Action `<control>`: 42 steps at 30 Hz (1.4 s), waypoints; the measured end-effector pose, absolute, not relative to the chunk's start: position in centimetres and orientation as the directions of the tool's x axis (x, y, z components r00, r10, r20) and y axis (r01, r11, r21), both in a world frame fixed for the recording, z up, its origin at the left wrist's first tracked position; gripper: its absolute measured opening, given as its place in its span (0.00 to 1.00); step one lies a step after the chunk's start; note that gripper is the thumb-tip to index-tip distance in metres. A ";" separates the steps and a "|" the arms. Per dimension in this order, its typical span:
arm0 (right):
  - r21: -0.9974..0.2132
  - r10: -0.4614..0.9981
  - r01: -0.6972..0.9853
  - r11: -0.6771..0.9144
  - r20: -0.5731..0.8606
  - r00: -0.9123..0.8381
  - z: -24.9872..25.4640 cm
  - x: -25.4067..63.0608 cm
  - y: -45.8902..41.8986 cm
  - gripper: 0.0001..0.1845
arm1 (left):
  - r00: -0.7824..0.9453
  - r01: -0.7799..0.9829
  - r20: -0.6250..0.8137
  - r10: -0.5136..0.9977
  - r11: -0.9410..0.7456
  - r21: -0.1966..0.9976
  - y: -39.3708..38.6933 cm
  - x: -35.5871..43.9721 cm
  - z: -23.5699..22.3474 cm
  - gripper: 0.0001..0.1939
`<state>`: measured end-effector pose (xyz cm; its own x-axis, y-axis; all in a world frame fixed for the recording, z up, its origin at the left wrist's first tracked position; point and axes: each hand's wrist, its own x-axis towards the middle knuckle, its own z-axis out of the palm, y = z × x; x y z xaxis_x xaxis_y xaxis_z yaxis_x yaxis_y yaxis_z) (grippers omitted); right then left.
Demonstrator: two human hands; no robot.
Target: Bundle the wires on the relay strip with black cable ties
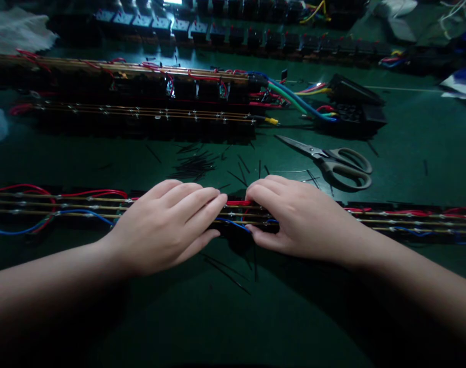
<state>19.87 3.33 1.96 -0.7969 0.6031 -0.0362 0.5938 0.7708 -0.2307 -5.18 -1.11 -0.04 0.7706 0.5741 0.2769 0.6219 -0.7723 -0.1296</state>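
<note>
"Brass-coloured rods (10, 203) line that long strip (394, 225) on the worktop (233, 327). Why both hands?"

"Probably steadying it. The left hand (163, 225) lies over it, fingers nearly straight; its grip I can't tell."

"The right hand (294, 217)?"

"Half-curled, thumb by the blue wire (233, 223), fingertips by the red wire (236, 203); firm hold unclear."

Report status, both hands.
Left hand flat over strip. Right hand on strip, fingertips at blue wire. Scissors beyond, clear of both.

Long black strip (83, 203), brass-coloured rods (394, 222) (red, blue wires (18, 233)), lying crosswise
</note>
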 end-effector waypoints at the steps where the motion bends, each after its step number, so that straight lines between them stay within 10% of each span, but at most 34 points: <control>1: -0.235 0.603 0.594 0.770 -0.041 -0.797 2.0 19.9 3.3 0.09 | 0.786 0.599 0.283 0.550 -0.790 -0.127 -1.1 -5.3 0.0 0.23; 42: -0.212 0.566 0.555 0.805 -0.010 -0.824 1.5 20.0 3.5 0.10 | 0.822 0.521 0.281 0.494 -0.853 -0.024 -0.9 -5.4 0.1 0.20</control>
<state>19.96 3.53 1.53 -0.8244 0.5659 -0.0100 0.5548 0.8046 -0.2119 -5.37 -0.89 0.07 0.8224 0.4945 0.2814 0.5212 -0.8531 -0.0243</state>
